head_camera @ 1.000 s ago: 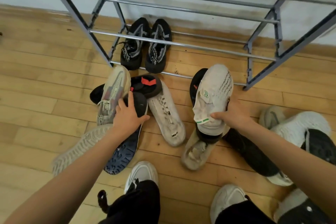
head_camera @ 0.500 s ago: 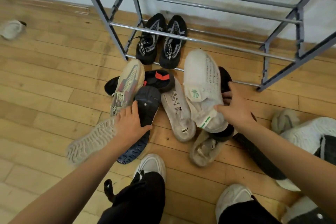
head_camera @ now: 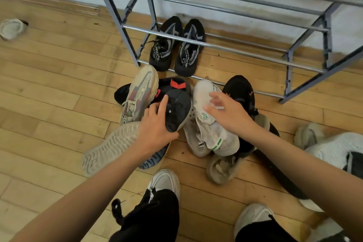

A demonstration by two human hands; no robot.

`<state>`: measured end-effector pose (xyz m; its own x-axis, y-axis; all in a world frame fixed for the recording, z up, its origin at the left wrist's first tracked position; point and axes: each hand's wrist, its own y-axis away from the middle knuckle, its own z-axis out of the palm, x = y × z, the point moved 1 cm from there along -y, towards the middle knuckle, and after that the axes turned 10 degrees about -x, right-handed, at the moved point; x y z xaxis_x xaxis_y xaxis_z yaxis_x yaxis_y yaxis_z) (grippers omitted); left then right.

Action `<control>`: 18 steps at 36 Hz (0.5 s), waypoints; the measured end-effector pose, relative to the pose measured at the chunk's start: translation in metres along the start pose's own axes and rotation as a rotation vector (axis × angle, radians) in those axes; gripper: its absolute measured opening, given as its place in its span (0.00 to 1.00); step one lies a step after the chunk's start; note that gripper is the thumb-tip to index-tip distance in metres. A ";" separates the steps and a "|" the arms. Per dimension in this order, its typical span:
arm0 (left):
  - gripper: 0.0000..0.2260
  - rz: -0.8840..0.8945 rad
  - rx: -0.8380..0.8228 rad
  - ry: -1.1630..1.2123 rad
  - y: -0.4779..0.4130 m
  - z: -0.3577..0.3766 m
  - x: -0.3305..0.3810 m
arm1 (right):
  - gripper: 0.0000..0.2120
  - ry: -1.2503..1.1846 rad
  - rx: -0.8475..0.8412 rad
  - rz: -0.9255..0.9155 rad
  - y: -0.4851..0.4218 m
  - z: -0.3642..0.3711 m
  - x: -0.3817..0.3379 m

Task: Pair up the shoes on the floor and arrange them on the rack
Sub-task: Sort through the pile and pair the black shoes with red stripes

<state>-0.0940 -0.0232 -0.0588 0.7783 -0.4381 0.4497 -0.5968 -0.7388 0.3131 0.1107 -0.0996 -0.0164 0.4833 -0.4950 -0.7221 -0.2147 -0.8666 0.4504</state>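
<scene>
A pile of loose shoes lies on the wooden floor before a grey metal rack (head_camera: 220, 47). A black pair (head_camera: 176, 45) stands on the rack's lowest rails. My left hand (head_camera: 155, 127) grips a dark shoe turned sole-up (head_camera: 176, 110), next to a beige and red sneaker (head_camera: 139, 92). My right hand (head_camera: 227, 114) hovers with fingers spread just above a white sneaker with green marks (head_camera: 206, 124), which lies on top of another pale shoe. A black shoe (head_camera: 241, 90) lies behind that hand. A pale sole (head_camera: 110, 147) sticks out under my left forearm.
A lone pale shoe (head_camera: 11, 28) lies far left by the skirting board. More shoes, white and grey (head_camera: 330, 147), sit at the right edge. My own feet in white shoes (head_camera: 165, 182) stand at the bottom. The wall runs behind the rack.
My right hand has set the white sneaker down on the pile and let go of it, fingers now spread. My left hand has stayed on the dark shoe. The view shifted.
</scene>
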 end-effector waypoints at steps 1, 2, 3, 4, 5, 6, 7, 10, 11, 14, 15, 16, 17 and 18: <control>0.50 0.047 0.027 0.014 0.000 -0.003 0.005 | 0.27 -0.088 -0.030 0.022 -0.003 0.001 -0.009; 0.49 0.094 0.055 0.024 -0.001 -0.005 0.010 | 0.28 -0.118 -0.069 0.047 -0.006 0.002 -0.018; 0.49 0.137 0.081 0.033 -0.002 -0.008 0.015 | 0.28 -0.121 -0.106 0.058 -0.008 0.002 -0.024; 0.49 0.173 0.101 0.041 -0.005 -0.010 0.020 | 0.27 -0.153 -0.128 0.056 -0.011 0.002 -0.029; 0.49 0.201 0.116 0.051 -0.007 -0.012 0.025 | 0.24 -0.247 -0.143 0.053 -0.012 0.001 -0.033; 0.49 0.223 0.127 0.070 -0.010 -0.014 0.030 | 0.21 -0.381 -0.156 0.045 -0.012 -0.001 -0.037; 0.48 0.241 0.136 0.102 -0.013 -0.016 0.033 | 0.19 -0.502 -0.160 0.019 -0.011 -0.003 -0.040; 0.43 0.333 0.170 0.264 -0.018 -0.026 0.034 | 0.16 -0.545 -0.112 -0.110 -0.006 -0.015 -0.044; 0.40 0.377 0.185 0.348 -0.018 -0.031 0.031 | 0.17 -0.480 -0.083 -0.155 -0.005 -0.021 -0.045; 0.24 0.431 0.230 0.601 -0.019 -0.044 0.023 | 0.19 -0.286 -0.019 -0.294 0.000 -0.038 -0.050; 0.19 0.414 0.259 0.635 -0.021 -0.047 0.020 | 0.19 -0.217 -0.009 -0.340 0.003 -0.042 -0.053; 0.16 0.379 0.302 0.641 -0.022 -0.049 0.019 | 0.19 -0.143 0.002 -0.387 0.007 -0.046 -0.055; 0.14 0.336 0.347 0.640 -0.024 -0.050 0.018 | 0.19 -0.082 0.008 -0.435 0.011 -0.048 -0.057; 0.13 0.290 0.376 0.656 -0.024 -0.052 0.017 | 0.20 -0.046 0.005 -0.478 0.015 -0.048 -0.058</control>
<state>-0.0759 0.0137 -0.0154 0.2605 -0.3350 0.9055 -0.5609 -0.8159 -0.1405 0.1204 -0.0803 0.0574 0.4905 -0.0430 -0.8704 0.0187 -0.9980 0.0599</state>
